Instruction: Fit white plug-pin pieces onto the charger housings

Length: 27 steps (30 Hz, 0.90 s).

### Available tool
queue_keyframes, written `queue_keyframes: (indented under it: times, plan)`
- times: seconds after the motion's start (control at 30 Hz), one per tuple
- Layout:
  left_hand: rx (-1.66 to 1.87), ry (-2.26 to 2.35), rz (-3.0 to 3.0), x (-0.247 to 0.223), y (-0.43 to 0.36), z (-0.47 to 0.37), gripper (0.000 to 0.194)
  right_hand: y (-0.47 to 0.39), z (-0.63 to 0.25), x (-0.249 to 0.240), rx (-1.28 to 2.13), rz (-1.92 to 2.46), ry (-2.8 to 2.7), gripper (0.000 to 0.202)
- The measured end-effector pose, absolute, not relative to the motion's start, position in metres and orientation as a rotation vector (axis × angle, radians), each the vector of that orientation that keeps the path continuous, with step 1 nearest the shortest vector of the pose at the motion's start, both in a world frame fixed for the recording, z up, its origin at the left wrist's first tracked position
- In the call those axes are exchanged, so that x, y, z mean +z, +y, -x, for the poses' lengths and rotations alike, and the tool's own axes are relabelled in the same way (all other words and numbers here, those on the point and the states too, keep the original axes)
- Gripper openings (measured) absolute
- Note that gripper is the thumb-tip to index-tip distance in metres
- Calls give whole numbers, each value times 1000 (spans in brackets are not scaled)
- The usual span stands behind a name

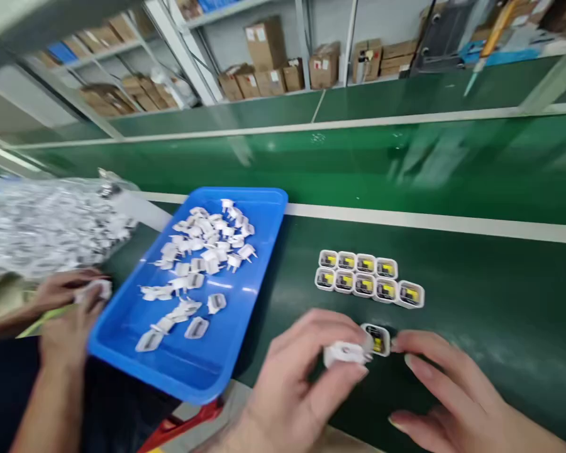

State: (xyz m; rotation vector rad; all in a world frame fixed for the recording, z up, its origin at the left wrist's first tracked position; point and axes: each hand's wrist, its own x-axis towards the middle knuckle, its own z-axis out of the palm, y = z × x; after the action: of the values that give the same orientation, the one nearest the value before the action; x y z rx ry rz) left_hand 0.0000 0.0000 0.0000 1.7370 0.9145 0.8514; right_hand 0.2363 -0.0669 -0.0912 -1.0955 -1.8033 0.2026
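Pinching white plug piece between thumb and fingers of left hand, just beside open housing on green bench; right hand loosely parted at housing's edge, gripping nothing. Could tip housing through uneven fingertip pressure

We seem to be in a factory workshop. A long green workbench runs beneath and beyond our left hand; farther past it, metal shelves carry cardboard boxes. Left of that hand, a blue tray holds many alike white plugs, and beyond it a co-worker's hands work.
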Motion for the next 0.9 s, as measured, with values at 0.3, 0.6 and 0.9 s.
queue_keyframes:
  times: [0.3,0.6,0.9]
  plan:
    - [818,556,-819,-33,-5,-64,16,-45,-251,-72,757,957,-1562,44]
    - [845,976,-1671,-42,0,-14,13,-40,-259,-69,923,1130,-1496,32]
    - [589,1018,-2302,-86,-3,-31,26,-51,-269,-45,496,1403,-2116,29]
